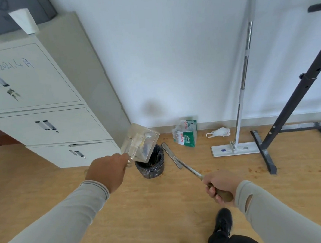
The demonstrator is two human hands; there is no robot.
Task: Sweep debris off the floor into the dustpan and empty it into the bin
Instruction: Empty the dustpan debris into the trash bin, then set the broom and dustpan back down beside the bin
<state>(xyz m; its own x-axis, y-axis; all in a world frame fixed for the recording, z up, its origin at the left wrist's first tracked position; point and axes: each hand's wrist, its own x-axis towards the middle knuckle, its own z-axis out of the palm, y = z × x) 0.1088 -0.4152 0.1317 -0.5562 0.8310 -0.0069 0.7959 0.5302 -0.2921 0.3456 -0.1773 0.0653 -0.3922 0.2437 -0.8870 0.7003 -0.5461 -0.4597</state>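
Left hand [106, 172]: grasps dustpan [141, 141], tilted above bin [150, 164].
Right hand [219, 186]: grasps broom [173, 156] beside bin.
Progress: emptying stage; crumbs right of bin remain.

Clear dustpan [141, 140], black-lined bin [150, 164]

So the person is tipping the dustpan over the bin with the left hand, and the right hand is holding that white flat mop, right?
Not quite. The left hand does tip the dustpan over the bin, but the right hand grips the broom by its handle. The head view shows the white flat mop leaning untouched against the wall.
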